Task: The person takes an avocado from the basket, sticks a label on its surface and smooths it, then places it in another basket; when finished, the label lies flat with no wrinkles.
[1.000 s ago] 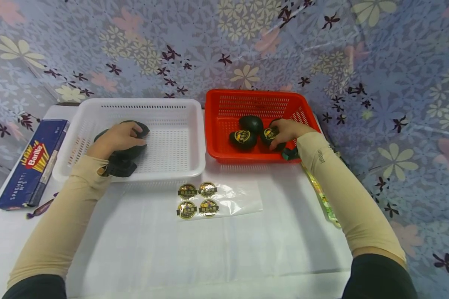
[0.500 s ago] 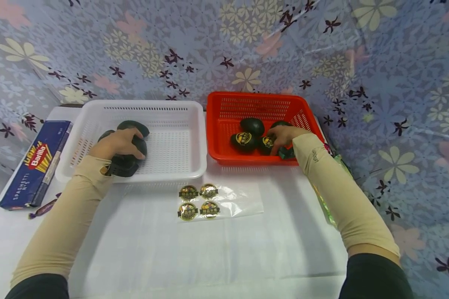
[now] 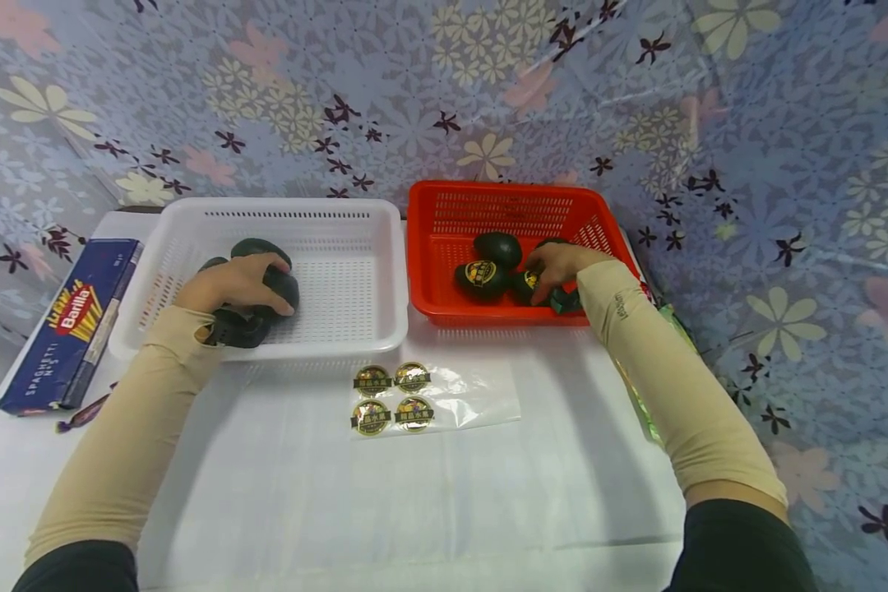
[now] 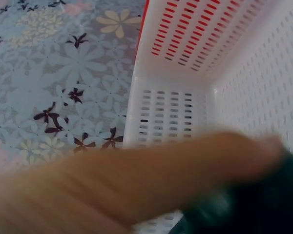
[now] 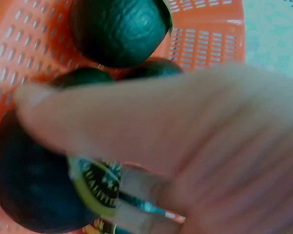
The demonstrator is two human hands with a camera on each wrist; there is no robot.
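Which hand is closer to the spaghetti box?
Left. The left hand is in the white basket beside the spaghetti box; the right hand is in the red basket, farther away.

Downward head, close wrist views.

- White basket [image 3: 400, 279]: open floor on the right half, beside the left hand [image 3: 229, 284]; avocados [image 3: 284, 288] crowd the left half under and around that hand.
- Between the hands: neighbouring walls of the white basket and red basket [image 3: 488, 319] block a low crossing (above the rims there is room).
- Red basket: a free strip along the left wall; a labelled avocado [image 3: 479, 288] and plain avocado [image 3: 497, 245] obstruct the right hand's [image 3: 558, 265] leftward path.
- Front: wide tabletop [image 3: 385, 501], with a flat sticker sheet [image 3: 474, 399].
- Far left: a spaghetti box [image 3: 67, 329] stands in the way.
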